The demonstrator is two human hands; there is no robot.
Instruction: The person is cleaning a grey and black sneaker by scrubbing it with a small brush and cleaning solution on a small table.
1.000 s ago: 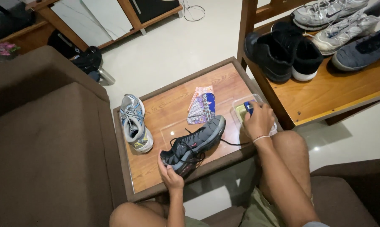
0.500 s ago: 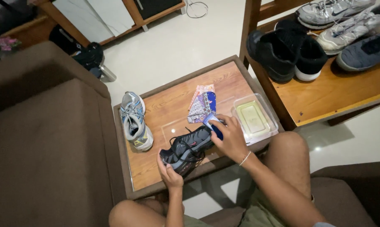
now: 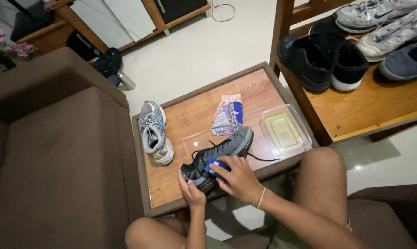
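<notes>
A dark grey sneaker [image 3: 227, 148] with black laces lies on its side on the low wooden table [image 3: 190, 120]. My left hand [image 3: 190, 188] grips its heel end at the table's near edge. My right hand [image 3: 237, 177] is closed on a small blue brush or sponge [image 3: 216, 165] and presses it against the sneaker's side near the heel. A folded patterned cloth [image 3: 228, 116] lies just beyond the sneaker's toe. To the right stands a clear shallow tray [image 3: 286, 132] holding yellowish liquid.
A grey, blue and yellow sneaker [image 3: 154, 133] rests on the table's left part. A brown sofa [image 3: 56, 152] fills the left. A wooden shoe rack [image 3: 370, 99] at the right carries several black, white and grey shoes. My knees sit below the table edge.
My right hand left the tray with the blue brush, crossed to the dark sneaker's toe, then slid down its side to near the heel. The left hand kept its hold.
</notes>
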